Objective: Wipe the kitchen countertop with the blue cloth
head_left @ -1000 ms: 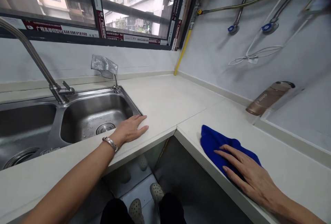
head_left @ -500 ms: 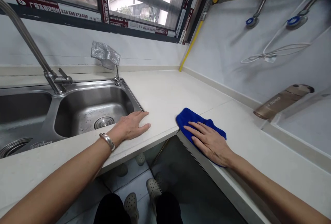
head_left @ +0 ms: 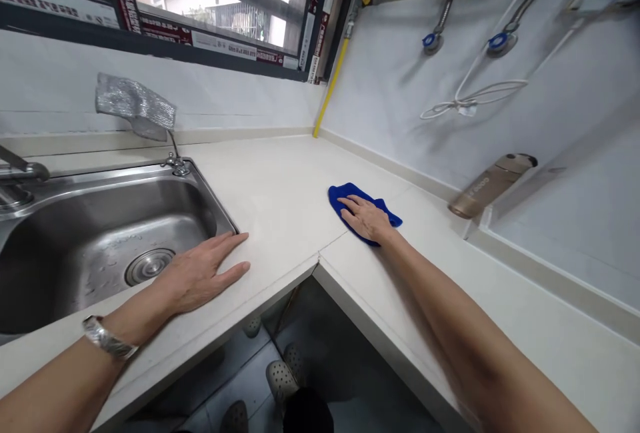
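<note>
Under my right hand (head_left: 367, 218) a blue cloth (head_left: 350, 191) lies spread on the pale countertop (head_left: 270, 186), just past the seam near the inner corner. The palm presses flat on the cloth with the fingers stretched out, and the cloth's edges show around them. My left hand (head_left: 203, 273) rests on the counter strip at the front right corner of the steel sink (head_left: 100, 233). Its fingers and thumb are apart and nothing is in them. A silver bracelet (head_left: 107, 338) circles the left wrist.
A brown bottle (head_left: 493, 186) leans tilted by the right wall. A tap wrapped in silvery film (head_left: 135, 103) stands behind the sink, with a faucet (head_left: 20, 176) at the left. A yellow pipe (head_left: 331, 86) runs down the wall corner. The counter's front edges meet at an inner corner.
My right hand has slid the blue cloth away from the front edge, deeper onto the counter. The view has shifted right and closer; my left hand still rests beside the sink.
</note>
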Motion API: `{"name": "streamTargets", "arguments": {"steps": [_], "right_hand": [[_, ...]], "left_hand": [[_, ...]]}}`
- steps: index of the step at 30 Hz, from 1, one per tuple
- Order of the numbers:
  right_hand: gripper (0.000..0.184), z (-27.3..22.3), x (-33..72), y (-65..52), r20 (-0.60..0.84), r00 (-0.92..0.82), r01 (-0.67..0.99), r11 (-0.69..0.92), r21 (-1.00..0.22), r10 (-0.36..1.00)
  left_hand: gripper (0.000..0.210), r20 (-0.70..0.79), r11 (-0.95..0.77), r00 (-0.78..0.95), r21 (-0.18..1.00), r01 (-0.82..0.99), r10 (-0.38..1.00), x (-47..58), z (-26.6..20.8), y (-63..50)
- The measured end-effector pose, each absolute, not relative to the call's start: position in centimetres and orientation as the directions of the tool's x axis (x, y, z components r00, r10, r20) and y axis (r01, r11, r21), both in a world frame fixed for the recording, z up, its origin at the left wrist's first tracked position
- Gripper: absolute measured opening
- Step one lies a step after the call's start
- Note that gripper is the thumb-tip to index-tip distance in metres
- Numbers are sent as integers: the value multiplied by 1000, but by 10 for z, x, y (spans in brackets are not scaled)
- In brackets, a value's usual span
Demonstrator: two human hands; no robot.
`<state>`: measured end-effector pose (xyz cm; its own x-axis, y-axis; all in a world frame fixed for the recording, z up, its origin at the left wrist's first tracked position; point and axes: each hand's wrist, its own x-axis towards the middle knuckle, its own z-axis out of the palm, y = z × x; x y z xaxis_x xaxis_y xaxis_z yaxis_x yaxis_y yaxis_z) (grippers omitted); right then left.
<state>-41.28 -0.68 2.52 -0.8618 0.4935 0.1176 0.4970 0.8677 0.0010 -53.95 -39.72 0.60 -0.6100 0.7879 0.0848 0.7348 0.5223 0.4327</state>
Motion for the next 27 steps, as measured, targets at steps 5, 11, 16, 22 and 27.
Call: {"name": "streamTargets", "arguments": {"steps": [5,11,16,22,27], "right_hand": [[59,23,-393,56,124,-775,623,782,-17,620],[61,17,-342,106,142,-677,728,686,-17,722],[61,11,-292,113,165,-647,754,657,-4,744],[59,5,-231,101,195,-643,758,651,28,741],[57,0,-180,84,233,-654,748,661,60,720]], "left_hand": [[77,45,567,-648,442,695,760,-539,11,-394],[75,-54,642,-674,367,673,737,-542,14,-393],[73,-77,640,-657,335,691,750,-543,18,-392],[79,-73,619,-633,322,716,770,-533,30,-392],[77,-44,583,-607,344,737,793,-532,32,-393]]}}
